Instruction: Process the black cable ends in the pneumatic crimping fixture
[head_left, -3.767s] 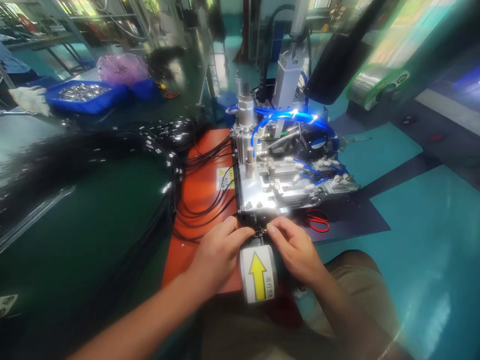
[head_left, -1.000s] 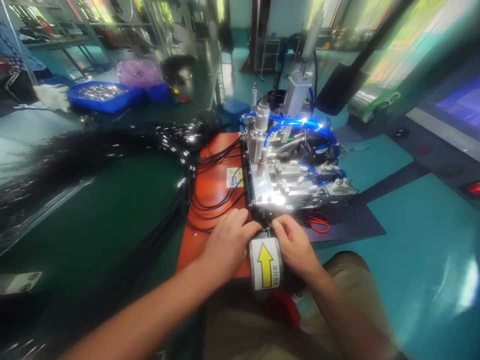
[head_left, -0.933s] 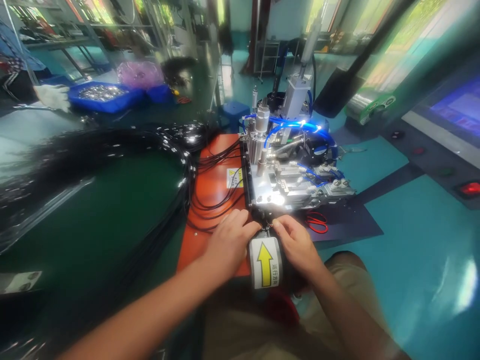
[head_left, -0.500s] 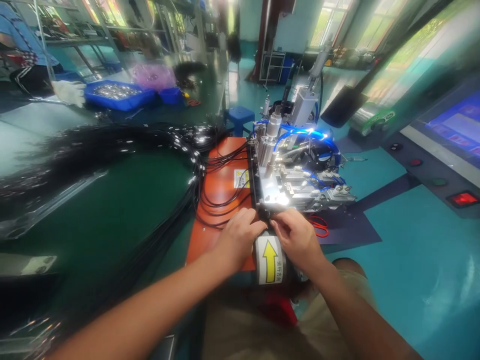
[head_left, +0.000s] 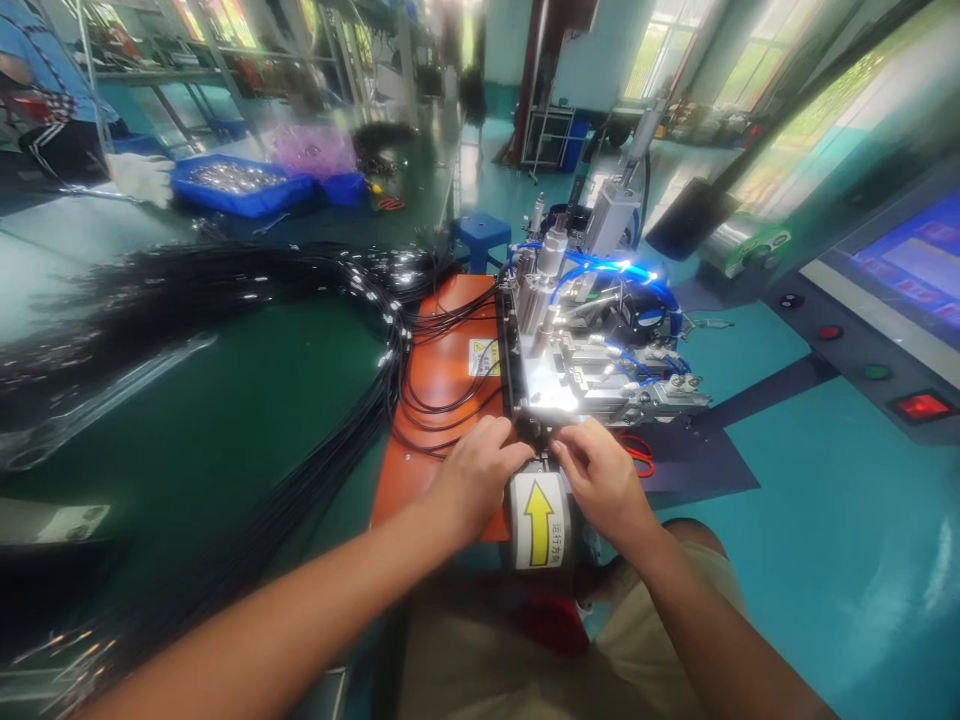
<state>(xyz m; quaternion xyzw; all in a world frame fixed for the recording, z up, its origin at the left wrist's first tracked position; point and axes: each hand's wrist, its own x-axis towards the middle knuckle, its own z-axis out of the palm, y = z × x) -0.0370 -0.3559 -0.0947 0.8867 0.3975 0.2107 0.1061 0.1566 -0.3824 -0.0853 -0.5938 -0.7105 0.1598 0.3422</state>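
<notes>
Closely bent, the fingers (head_left: 519,456) of the left hand (head_left: 478,477) and right hand (head_left: 604,478) nearly meet at the silver metal machine's (head_left: 600,380) near edge; whether they pinch anything, I can't tell. Just below sits a white, rounded cover with a yellow arrow (head_left: 539,525). Leftward, thin black cables (head_left: 385,390) cross a flat orange panel (head_left: 409,490).

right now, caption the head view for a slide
Left hand and right hand close together near a yellow arrow and machine.

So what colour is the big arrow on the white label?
The big arrow is yellow, clearest in the head view.
</notes>
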